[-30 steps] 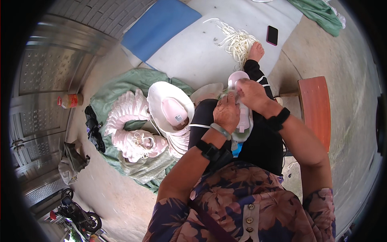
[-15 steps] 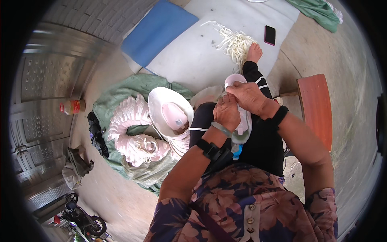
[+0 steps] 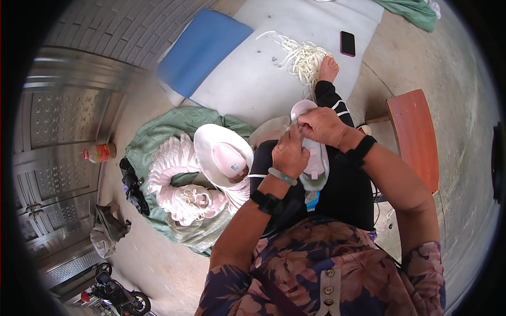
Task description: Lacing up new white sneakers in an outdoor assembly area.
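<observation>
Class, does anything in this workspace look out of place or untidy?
Perhaps the cream cords: they lie in a loose tangle on the white sheet, while the pink pieces overlap in a curved row.

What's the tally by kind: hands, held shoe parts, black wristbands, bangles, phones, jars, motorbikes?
Hands: 2
Held shoe part: 1
Black wristbands: 2
Bangle: 1
Phone: 1
Jar: 1
Motorbike: 1
Total: 9
</observation>
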Motion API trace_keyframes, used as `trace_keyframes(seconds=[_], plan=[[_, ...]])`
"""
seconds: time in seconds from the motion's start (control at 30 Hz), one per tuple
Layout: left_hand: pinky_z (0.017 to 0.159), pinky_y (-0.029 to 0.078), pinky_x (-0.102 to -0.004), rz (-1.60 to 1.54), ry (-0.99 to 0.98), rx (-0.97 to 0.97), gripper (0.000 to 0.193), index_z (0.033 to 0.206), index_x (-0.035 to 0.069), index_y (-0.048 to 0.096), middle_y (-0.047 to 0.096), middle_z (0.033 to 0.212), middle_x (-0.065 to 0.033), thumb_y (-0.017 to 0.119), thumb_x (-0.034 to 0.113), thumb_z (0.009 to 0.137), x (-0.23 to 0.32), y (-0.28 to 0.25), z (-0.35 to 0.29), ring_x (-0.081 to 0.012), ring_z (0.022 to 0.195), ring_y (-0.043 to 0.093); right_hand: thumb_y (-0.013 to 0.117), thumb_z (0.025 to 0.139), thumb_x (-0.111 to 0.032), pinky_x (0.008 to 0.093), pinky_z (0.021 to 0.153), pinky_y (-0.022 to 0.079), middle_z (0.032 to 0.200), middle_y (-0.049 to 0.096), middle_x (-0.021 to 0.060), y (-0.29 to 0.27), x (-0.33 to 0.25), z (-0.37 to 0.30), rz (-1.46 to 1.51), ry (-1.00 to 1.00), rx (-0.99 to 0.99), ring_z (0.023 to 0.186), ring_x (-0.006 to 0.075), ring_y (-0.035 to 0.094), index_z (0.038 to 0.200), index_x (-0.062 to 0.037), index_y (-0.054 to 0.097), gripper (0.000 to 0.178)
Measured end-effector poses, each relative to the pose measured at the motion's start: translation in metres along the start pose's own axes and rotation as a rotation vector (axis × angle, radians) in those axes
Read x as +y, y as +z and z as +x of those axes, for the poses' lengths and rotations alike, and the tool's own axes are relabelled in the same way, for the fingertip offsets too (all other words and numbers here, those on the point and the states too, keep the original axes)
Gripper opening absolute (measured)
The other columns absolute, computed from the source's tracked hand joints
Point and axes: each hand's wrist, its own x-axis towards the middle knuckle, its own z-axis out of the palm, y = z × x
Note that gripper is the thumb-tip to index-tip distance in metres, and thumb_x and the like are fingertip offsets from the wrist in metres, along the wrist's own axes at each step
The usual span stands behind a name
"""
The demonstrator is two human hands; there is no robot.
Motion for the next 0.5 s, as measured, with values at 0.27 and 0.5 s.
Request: trace_keyframes(seconds=[0.27, 0.5], plan=[[0.068, 0.046, -0.0434, 0.108, -0.051, 0.056, 0.036, 0.097, -0.002, 0.045, 0.055, 0.083, -0.0176, 0.055, 0.008, 0.064, 0.009, 0.005, -0.002, -0.0350, 0.079, 0.056, 0.053, 0.072, -0.015, 0.0352, 0.072, 0.046, 0.081, 0.061, 0.0106, 0.001, -0.014, 0.009, -0.241, -0.052, -0.153, 0.082, 0.0248, 0.060, 0.077, -0.0052, 0.060, 0.013], [0.066, 0.046, -0.0439, 0.123, 0.032, 0.102, 0.030, 0.091, -0.002, 0.047, 0.056, 0.080, -0.0164, 0.054, 0.008, 0.064, 0.007, 0.005, -0.001, -0.0344, 0.075, 0.056, 0.053, 0.072, -0.011, 0.0385, 0.069, 0.039, 0.083, 0.058, 0.0093, 0.003, -0.016, -0.002, -0.239, -0.022, -0.040, 0.080, 0.0252, 0.057, 0.082, -0.0051, 0.052, 0.012]])
